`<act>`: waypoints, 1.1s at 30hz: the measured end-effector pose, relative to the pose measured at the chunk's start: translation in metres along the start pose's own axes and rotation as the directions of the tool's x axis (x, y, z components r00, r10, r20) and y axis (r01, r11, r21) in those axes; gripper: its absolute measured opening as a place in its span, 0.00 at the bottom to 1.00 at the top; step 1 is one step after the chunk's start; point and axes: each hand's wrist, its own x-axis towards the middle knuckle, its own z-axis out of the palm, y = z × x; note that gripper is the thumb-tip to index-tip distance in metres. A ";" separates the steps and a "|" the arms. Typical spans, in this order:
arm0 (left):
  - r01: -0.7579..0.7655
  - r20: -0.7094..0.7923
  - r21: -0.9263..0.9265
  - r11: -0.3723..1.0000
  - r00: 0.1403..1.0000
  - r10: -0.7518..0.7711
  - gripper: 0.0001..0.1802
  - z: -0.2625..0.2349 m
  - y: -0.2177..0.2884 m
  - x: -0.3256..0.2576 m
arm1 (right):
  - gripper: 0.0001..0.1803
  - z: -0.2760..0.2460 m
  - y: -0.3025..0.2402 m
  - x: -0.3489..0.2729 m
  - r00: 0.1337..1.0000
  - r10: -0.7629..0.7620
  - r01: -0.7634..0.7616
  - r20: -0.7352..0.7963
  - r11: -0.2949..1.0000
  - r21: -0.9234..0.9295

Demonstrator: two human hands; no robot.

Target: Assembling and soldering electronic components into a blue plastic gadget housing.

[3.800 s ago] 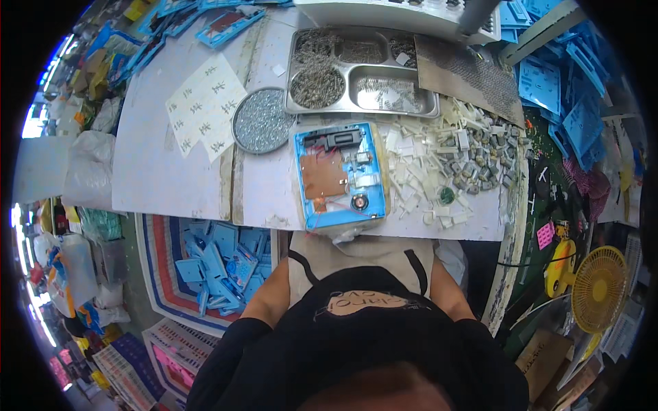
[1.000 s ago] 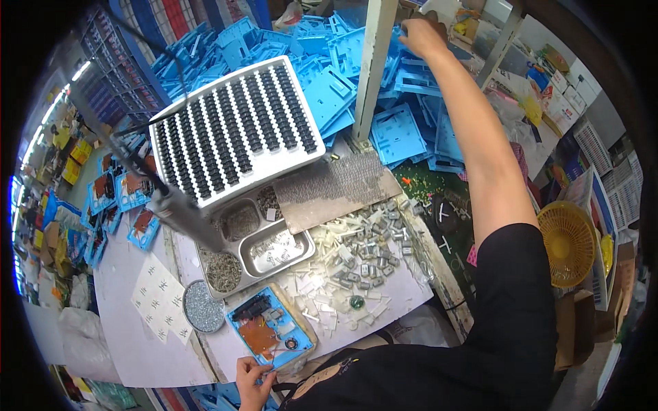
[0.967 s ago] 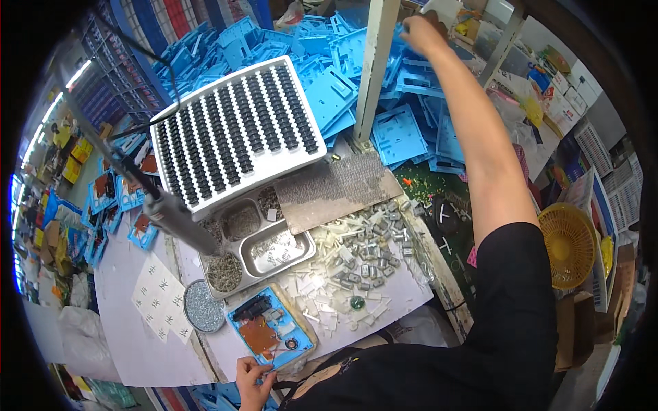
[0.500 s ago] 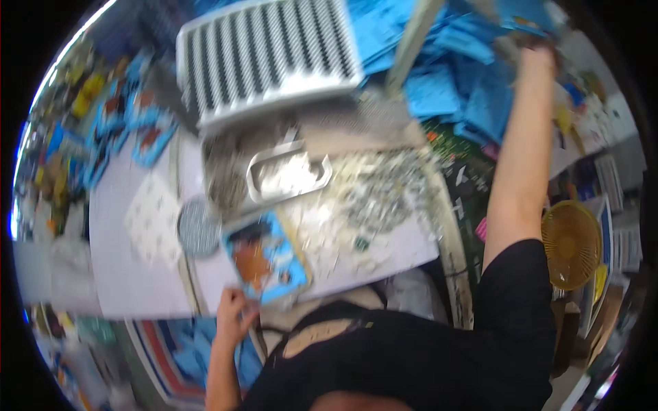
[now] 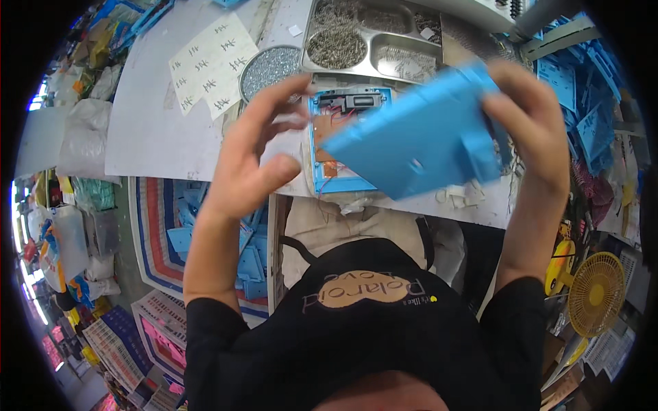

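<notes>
My right hand (image 5: 531, 120) grips a blue plastic panel (image 5: 418, 151) by its upper right edge, holding it tilted above the table; it is blurred by motion. Under it, partly covered, lies an open blue plastic case (image 5: 319, 168) with a black part, thin red wires and a brown sheet inside. Just left of the case, my left hand (image 5: 253, 147) is raised with fingers apart and nothing in it. The panel hides the right part of the case.
Beyond the case are a compartmented metal tray (image 5: 322, 70) of small metal parts and a round dish (image 5: 242, 85) of silvery bits. A marked white sheet (image 5: 205, 68) lies left. Blue pieces (image 5: 589, 82) pile up right, near a yellow fan (image 5: 595, 294). A striped bag (image 5: 147, 226) holds blue pieces.
My right hand has come back from the blue pile at the far right with a blue panel. My left hand has risen off the case's near edge. The view has shifted.
</notes>
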 end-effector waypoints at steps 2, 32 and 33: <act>0.192 0.123 0.114 0.975 0.971 -0.205 0.30 -0.005 0.026 0.022 | 0.15 0.014 0.011 0.059 0.992 -0.106 0.110 0.064 0.991 -0.070; 0.226 -0.457 -0.282 0.933 0.823 -0.337 0.20 -0.041 -0.062 -0.051 | 0.07 0.138 0.107 0.024 0.936 -0.192 -0.015 -0.295 0.816 -0.578; 0.230 -0.457 -0.282 0.931 0.821 -0.341 0.20 -0.041 -0.062 -0.051 | 0.07 0.137 0.105 0.026 0.934 -0.219 0.017 -0.284 0.817 -0.576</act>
